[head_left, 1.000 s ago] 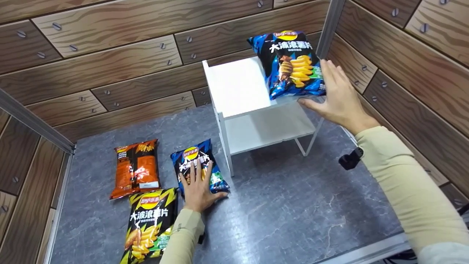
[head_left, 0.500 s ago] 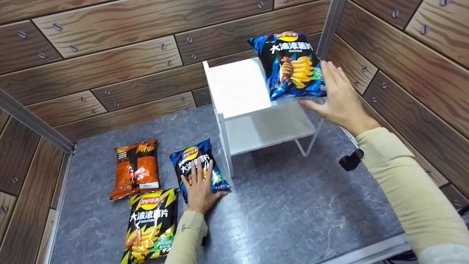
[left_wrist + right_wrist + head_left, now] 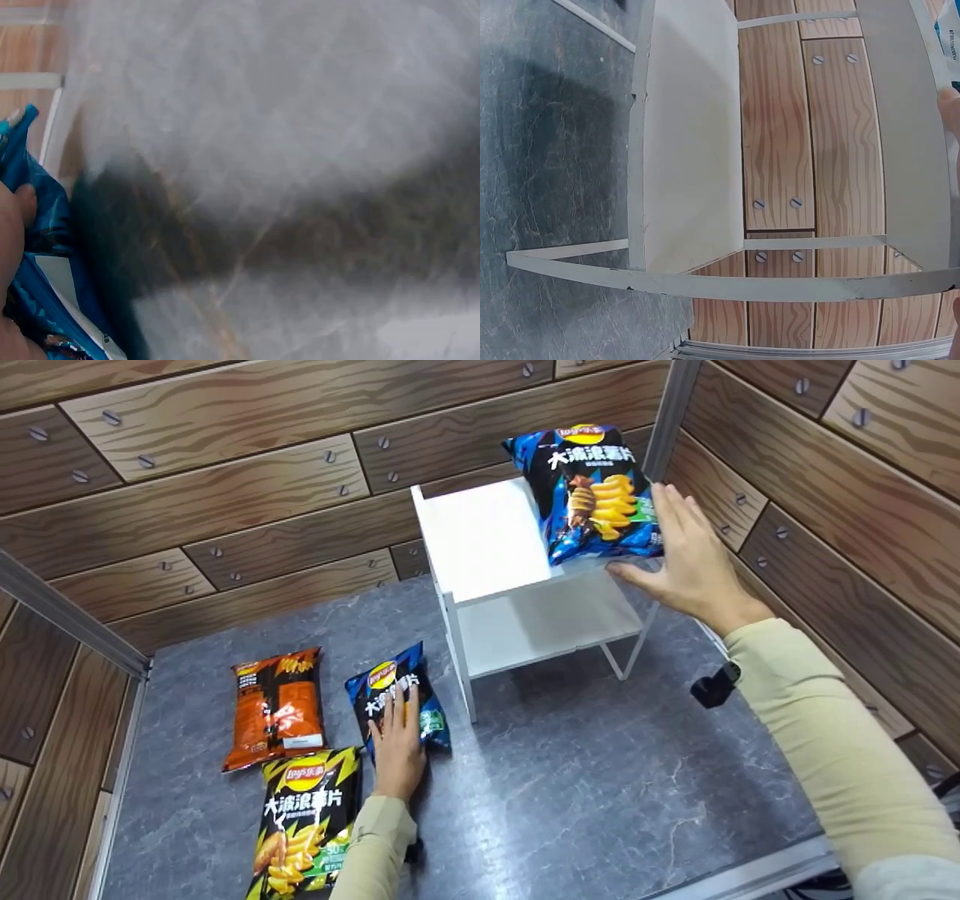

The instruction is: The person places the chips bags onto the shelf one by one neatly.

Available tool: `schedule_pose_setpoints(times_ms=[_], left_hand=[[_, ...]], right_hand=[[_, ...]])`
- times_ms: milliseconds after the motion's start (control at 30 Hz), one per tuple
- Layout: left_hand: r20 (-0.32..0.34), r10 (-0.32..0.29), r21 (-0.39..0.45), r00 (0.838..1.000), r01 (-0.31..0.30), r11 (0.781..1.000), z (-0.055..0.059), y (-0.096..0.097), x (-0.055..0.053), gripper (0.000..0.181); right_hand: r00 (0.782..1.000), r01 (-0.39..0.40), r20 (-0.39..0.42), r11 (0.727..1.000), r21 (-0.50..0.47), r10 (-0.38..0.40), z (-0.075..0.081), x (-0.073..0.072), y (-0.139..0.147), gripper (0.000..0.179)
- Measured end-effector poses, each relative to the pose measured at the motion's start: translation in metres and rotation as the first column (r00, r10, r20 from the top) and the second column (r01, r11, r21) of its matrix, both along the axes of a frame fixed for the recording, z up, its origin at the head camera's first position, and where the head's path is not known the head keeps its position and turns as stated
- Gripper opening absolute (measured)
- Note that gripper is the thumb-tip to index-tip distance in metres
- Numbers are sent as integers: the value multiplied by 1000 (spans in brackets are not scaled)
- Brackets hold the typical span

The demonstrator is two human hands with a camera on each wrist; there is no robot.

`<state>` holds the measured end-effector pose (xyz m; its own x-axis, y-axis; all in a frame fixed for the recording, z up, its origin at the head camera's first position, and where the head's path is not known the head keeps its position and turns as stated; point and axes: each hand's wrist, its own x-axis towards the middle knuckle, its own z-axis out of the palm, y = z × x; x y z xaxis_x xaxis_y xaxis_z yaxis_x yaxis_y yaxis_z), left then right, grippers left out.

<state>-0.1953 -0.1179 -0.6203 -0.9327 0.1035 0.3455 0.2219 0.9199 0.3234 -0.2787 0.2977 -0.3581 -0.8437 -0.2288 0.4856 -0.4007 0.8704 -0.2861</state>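
Note:
A blue-and-black bag of chips (image 3: 386, 697) lies on the grey floor left of the white rack. My left hand (image 3: 397, 754) is on it, fingers across its front and thumb out of sight at its right side. That side of the bag (image 3: 49, 217) is tipped up in the left wrist view. Another blue bag of chips (image 3: 592, 495) leans on the right of the rack's top shelf (image 3: 480, 540). My right hand (image 3: 697, 559) rests at its right edge, fingers straight, thumb spread near the shelf's front edge.
An orange bag of chips (image 3: 277, 705) and a yellow-and-black bag (image 3: 304, 821) lie on the floor (image 3: 562, 787) at left. The rack's lower shelf (image 3: 547, 622) sits beneath the top one. Wood-patterned walls (image 3: 255, 502) enclose the space.
My left thumb has moved in from its spread position to the bag's right side, out of sight. The right side of that bag has tipped up and shifted left. My right hand stays put.

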Motion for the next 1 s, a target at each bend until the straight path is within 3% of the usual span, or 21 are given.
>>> schedule_pose_setpoints(times_ms=[333, 567, 800, 1000], left_hand=[[-134, 2, 108, 991, 13, 994, 17, -11, -1, 80], [-236, 9, 199, 972, 40, 979, 31, -23, -6, 74], [-214, 64, 299, 975, 3, 954, 51, -29, -7, 71], [-229, 95, 368, 969, -4, 930, 82, -31, -10, 66]], right_hand=[[1000, -3, 4, 1000, -8, 3, -2, 0, 0, 108], [1000, -10, -6, 1000, -11, 10, -1, 0, 0, 107], [1000, -7, -1, 1000, -9, 7, -1, -1, 0, 107], [1000, -5, 17, 1000, -15, 5, -2, 0, 0, 107]])
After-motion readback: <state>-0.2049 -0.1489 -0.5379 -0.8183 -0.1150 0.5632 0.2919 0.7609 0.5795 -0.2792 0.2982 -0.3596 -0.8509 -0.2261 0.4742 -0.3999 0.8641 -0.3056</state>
